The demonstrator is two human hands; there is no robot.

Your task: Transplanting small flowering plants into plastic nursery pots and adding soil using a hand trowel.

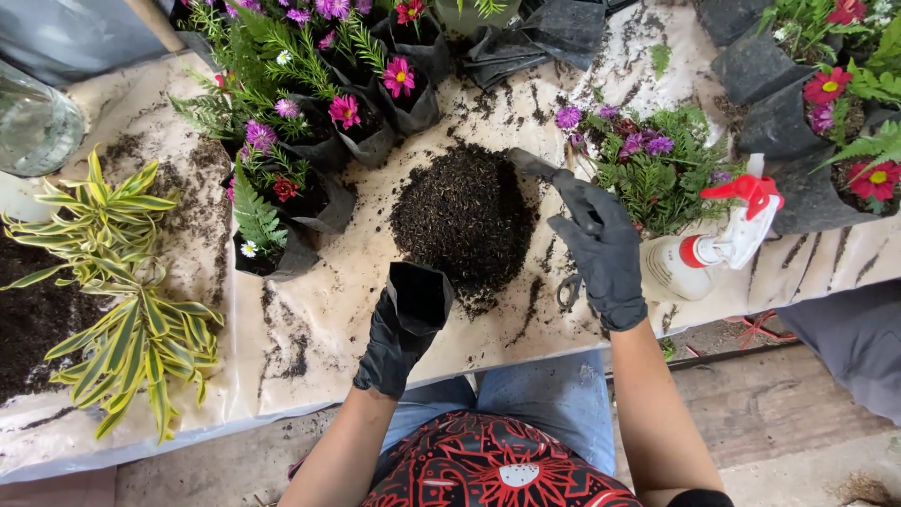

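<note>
Both my hands wear black gloves. My left hand (387,343) grips an empty black plastic nursery bag (419,295), held open-mouthed beside a mound of dark potting soil (465,216) on the pale sheet-covered table (310,319). My right hand (601,246) reaches over the right side of the mound with fingers curled around a dark scoop-like tool (533,165) whose tip sits at the mound's upper right edge. A pair of scissors (569,291) lies just below that hand.
Several black bags of pink and purple flowering plants (328,113) stand behind the mound, more (835,103) at the right. A white spray bottle with a red trigger (718,246) lies at the right. A yellow-green striped plant (122,282) lies at the left, near a glass jar (33,127).
</note>
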